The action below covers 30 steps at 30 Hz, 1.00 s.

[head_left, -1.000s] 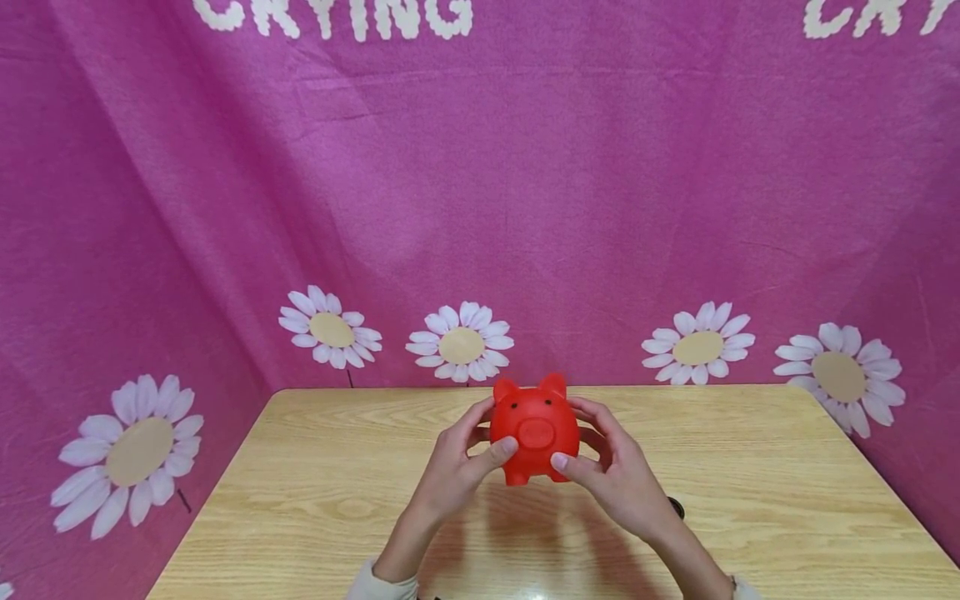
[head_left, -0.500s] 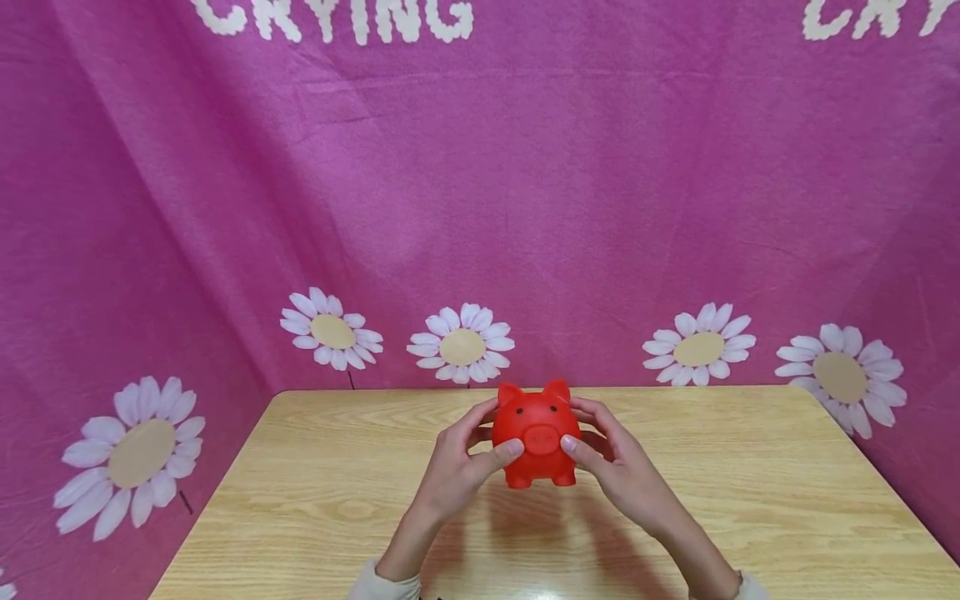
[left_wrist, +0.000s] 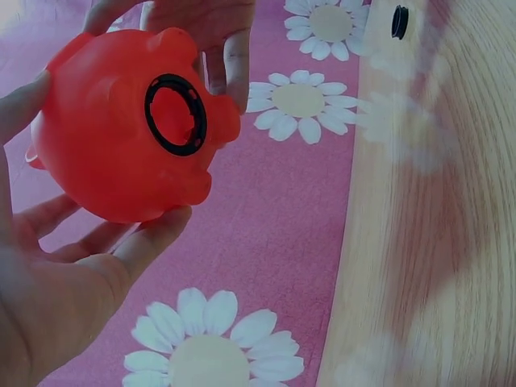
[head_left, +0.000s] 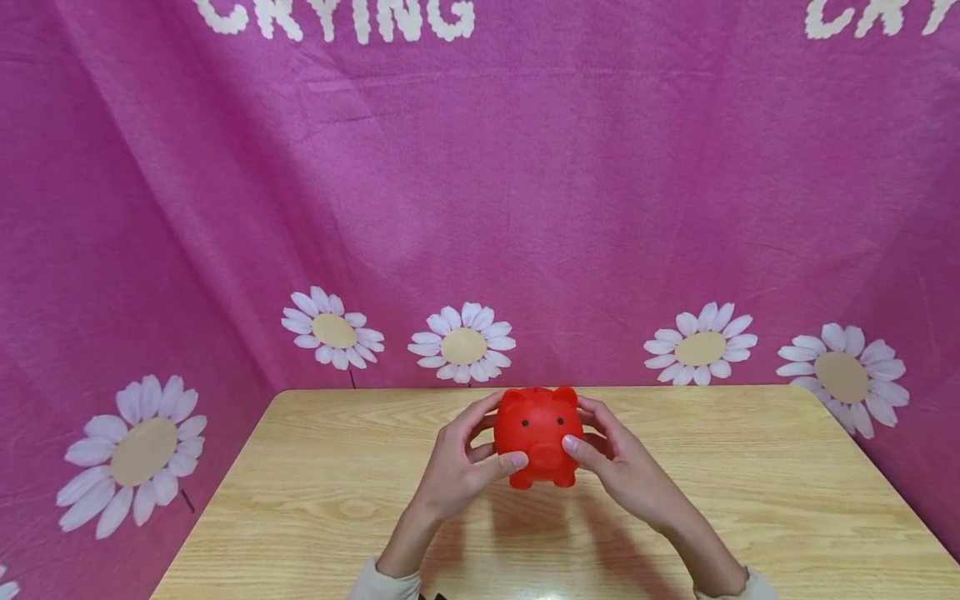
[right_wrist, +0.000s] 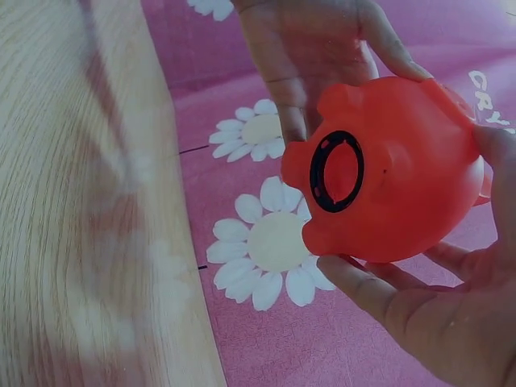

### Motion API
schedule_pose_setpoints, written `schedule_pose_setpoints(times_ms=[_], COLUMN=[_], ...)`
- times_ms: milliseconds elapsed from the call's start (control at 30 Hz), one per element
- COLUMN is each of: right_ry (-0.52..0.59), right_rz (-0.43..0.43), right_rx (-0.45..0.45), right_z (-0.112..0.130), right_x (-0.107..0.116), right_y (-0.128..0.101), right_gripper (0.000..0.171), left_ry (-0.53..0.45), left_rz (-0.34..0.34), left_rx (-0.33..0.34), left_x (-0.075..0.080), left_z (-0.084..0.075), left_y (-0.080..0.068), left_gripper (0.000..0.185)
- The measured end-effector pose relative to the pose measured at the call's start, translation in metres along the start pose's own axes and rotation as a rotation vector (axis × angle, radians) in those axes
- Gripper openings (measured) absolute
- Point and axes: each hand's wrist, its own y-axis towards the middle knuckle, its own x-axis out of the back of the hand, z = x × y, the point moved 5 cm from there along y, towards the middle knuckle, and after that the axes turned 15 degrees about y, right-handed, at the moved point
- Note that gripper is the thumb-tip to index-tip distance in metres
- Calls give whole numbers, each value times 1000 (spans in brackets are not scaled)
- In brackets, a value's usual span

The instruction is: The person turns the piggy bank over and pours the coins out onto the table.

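A red piggy bank (head_left: 543, 432) is held up over the wooden table, its face turned toward me. My left hand (head_left: 459, 468) grips one side, thumb beside the snout and fingers round the back. From the other side my right hand (head_left: 628, 473) holds it the same way, with its thumb near the cheek just above the snout. Both wrist views show the underside, where a black ring (left_wrist: 181, 150) surrounds a round opening between the stubby feet; red inner wall shows through it. A small black round cap (left_wrist: 400, 22) lies on the table in the left wrist view.
The light wooden table (head_left: 750, 475) reaches back to a pink cloth (head_left: 570, 208) printed with white daisies and lettering, which also hangs along both sides. A small dark object (head_left: 439, 597) pokes in at the bottom edge, near the left sleeve (head_left: 382, 581).
The piggy bank has tipped forward and sunk slightly, so its snout sits lower and more of its top shows. The right thumb has shifted up its face. The right forearm now covers the black cap.
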Motion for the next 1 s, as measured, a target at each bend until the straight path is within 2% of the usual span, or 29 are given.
schedule_pose_setpoints(times_ms=[133,300,500,633,733,833,1000], right_ry=[3,38,77,101,117,87,7], right_rz=[-11,-61,-76,-65,-44,-46,-103], right_rx=[27,58,153,186,179,148,80], right_z=[2,3,1,-2,-3,-2,3], right_x=[0,0,-2,-2,-2,-1,4], right_y=[0,-1,0,0,1,1,3], right_gripper=[57,59,62,66,70,71,59], left_ry=[6,12,34,41,61,97,160], left_rz=[15,30,16,6,-17,-27,-18], left_rx=[-43,-56,16,44,49,53,21], left_x=[1,1,1,-2,-3,-3,0], left_z=[-2,-3,-1,-1,-2,-1,-2], left_y=[0,0,-1,0,1,2,6], left_gripper=[73,76,71,70,72,72,65])
